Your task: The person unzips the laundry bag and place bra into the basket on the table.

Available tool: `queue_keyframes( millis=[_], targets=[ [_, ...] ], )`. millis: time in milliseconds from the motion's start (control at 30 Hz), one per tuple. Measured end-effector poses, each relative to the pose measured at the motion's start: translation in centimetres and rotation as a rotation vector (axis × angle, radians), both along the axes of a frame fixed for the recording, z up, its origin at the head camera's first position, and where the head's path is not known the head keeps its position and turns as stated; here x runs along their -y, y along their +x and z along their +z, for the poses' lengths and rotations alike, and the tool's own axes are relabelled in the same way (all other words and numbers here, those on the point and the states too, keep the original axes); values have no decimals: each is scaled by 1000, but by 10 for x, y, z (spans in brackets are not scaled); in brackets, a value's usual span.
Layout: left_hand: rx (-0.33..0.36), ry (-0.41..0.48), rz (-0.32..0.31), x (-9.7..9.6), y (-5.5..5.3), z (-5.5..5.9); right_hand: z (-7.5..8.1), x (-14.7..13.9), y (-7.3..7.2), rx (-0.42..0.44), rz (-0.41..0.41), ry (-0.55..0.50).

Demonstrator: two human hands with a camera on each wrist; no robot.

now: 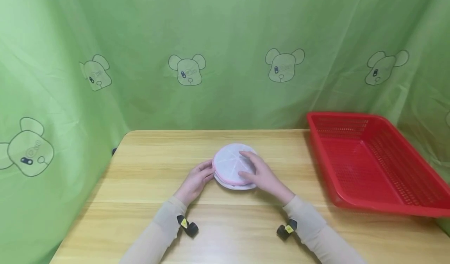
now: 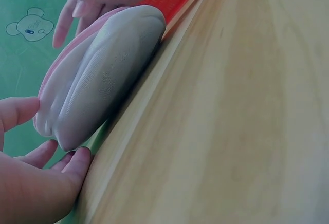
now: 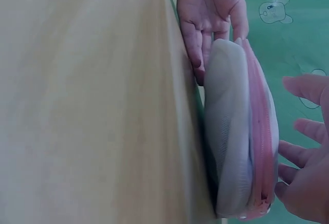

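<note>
Looked like positioning the pouch (image 1: pixel 228 164): left hand (image 1: pixel 196 181) at 9 o'clock, right hand (image 1: pixel 264 175) at 3, fingers spread; next likely needed firm grip.

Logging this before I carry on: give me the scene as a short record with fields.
Main item: round pale pouch with a pink zip
Position: on the wooden table
Left hand: at the pouch's left edge, touching it
Right hand: fingers spread over the pouch's right side, contact unclear
Basket: red, perforated, right of the pouch
Backdrop: green curtain with printed animal heads
</note>
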State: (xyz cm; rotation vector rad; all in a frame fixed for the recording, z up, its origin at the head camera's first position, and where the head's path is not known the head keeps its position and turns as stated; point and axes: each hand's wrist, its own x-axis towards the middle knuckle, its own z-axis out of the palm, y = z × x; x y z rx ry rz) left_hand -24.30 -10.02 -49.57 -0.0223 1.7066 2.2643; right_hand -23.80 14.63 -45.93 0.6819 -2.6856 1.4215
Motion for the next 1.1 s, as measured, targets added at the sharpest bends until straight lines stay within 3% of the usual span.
queue_keyframes(
  millis=[300,633,867,1100],
  targets=[
    [9,-23,-6,1,1,-1,-7,1,-1,16,4,31],
    [-19,-85,-33,2,1,-4,-5,0,0,69,1,49],
    [-16,-127,-32,2,2,-5,-7,0,-1,50,22,73],
    [-25,-73,-20,0,1,0,-9,0,-3,32,32,98]
  ],
)
